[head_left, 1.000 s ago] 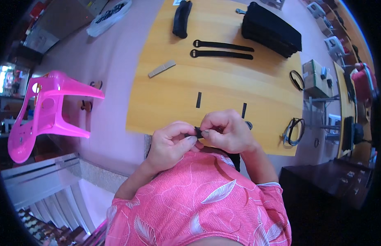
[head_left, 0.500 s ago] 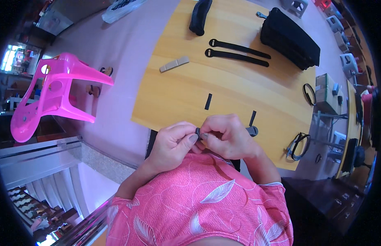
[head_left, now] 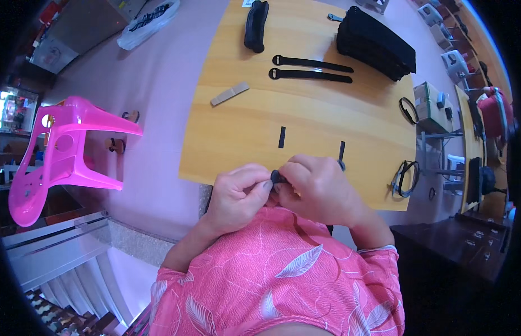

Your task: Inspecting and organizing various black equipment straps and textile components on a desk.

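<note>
- Both hands meet right at the near edge of the table (head_left: 243, 134), over the person's pink shirt (head_left: 283, 280).
- Left hand (head_left: 238, 196) is curled in, thumb and forefinger pinched onto a small black piece (head_left: 276, 177) (too tiny to say exactly what it is).
- Right hand (head_left: 319, 187) is closed over the same piece from the other side, fingers folded tight, so the piece sits squeezed between the two hands, just off the table's near edge.
- On the table just beyond the hands: two short black strips, one (head_left: 282, 137) a bit left, the other (head_left: 342, 150) close above the right hand's knuckles.
- Further back on the table, two long black straps (head_left: 311, 68) lie side by side, with a grey flat bar (head_left: 229, 94) to their left.
- At the table's far end: a black roll (head_left: 256, 25) and a black stack (head_left: 378, 42) (looks like more straps, can't tell for sure).
- A black loop (head_left: 404, 178) hangs near the table's right corner.
- Pink stool (head_left: 59, 157) tipped on the floor, well left of the table.
</note>
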{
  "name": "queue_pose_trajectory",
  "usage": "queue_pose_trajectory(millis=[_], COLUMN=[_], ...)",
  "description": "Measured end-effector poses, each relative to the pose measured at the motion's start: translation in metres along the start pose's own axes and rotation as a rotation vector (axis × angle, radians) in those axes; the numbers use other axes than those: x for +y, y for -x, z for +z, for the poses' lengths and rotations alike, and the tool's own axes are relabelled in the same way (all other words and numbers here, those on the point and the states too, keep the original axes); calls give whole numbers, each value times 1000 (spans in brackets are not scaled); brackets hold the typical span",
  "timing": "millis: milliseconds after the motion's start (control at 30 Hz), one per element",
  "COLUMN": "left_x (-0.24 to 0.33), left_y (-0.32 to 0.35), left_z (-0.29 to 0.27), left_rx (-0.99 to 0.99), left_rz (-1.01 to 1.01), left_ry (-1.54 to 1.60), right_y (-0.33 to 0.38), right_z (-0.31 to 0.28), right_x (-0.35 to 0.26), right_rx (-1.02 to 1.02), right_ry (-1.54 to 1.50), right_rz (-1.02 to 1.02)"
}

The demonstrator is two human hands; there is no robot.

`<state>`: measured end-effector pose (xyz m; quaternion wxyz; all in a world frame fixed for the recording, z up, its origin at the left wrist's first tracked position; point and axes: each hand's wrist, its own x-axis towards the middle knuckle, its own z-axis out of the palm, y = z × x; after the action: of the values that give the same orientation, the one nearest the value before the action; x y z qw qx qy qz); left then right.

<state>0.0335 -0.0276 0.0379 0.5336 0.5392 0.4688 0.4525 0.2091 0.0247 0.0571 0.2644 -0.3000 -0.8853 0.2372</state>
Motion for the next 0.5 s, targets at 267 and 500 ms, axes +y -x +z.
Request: queue_pose_trajectory(millis=[267,500], left_x=[-1,9], left_y=[22,28], left_z=[-23,-42], left_rx=[184,128], left_rz=[296,285], left_ry=[-178,-268], right_y=[-26,-40], right_z=[1,8], right_x=[-41,-56], right_rx=[-215,-235], right_ry=[254,200], right_rz=[-227,-168])
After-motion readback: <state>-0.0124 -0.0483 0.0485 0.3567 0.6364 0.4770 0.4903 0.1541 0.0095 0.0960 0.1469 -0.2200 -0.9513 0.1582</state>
